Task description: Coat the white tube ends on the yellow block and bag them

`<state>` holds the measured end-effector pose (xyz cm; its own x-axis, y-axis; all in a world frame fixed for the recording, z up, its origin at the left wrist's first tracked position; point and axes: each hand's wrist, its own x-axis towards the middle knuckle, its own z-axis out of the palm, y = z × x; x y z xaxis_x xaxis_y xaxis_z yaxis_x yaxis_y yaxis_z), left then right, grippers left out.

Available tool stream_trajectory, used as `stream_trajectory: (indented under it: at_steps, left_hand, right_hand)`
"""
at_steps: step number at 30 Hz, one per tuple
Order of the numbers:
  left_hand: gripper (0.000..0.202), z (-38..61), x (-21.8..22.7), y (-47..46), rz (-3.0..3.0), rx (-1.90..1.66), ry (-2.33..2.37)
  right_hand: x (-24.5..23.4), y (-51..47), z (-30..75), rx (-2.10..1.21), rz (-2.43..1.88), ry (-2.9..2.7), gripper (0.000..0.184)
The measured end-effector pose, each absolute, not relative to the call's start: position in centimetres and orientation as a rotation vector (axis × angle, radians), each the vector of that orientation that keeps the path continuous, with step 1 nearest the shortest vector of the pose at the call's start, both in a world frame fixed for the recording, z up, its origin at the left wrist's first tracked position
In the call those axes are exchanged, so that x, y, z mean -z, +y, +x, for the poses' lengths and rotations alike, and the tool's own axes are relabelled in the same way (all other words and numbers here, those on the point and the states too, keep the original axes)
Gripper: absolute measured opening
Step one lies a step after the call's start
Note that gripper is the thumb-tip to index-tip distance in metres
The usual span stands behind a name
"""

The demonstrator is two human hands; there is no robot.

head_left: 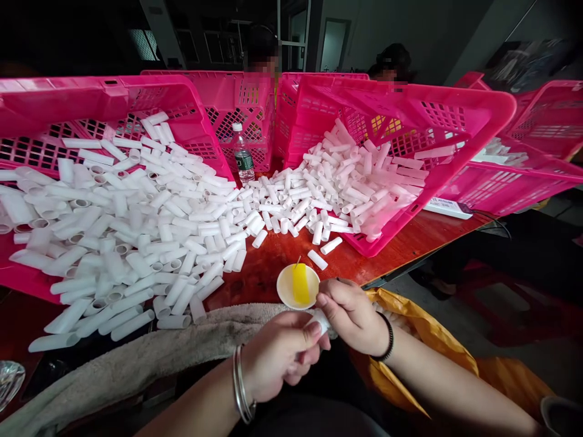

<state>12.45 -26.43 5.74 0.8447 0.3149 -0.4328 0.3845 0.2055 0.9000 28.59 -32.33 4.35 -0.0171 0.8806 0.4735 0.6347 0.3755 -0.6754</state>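
My left hand (286, 352), with a silver bangle at its wrist, pinches a short white plastic tube (320, 320) between thumb and fingers. Close against it, my right hand (353, 315) is closed, thumb and fingers together at the tube's upper end; what they grip is hidden. Just beyond both hands sits a small white bowl (282, 290) with a flat yellow piece (300, 284) and a thin stick in it. Two loose tubes (317, 260) lie behind the bowl. Large heaps of similar white tubes (150, 224) spread across the table.
Tubes spill from a tilted pink crate (182, 100) at left and another pink crate (478, 121) at right. A water bottle (243, 156) stands between them on the red table (364, 264). Grey cloth (200, 328) lines the near edge; a yellow sack (410, 306) hangs right. People sit beyond.
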Motion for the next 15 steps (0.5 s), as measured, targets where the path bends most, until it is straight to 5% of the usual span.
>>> stream_trajectory:
  at_steps: [7,10,15]
  left_hand:
    - [0.019,12.5,-3.8,-30.0,2.246,-0.303,0.555]
    - [0.045,10.2,-3.1,-26.7,2.421,-0.356,0.599]
    - [0.035,5.6,-2.7,-16.0,2.710,-0.411,1.460]
  right_hand:
    - [-4.4,-36.4,27.4,-0.220,-1.700,-1.609,0.031]
    - [-3.7,-39.6,31.2,-0.165,-1.831,-1.605,0.031]
    - [-2.1,-39.2,38.4,0.113,-2.018,-1.774,0.017]
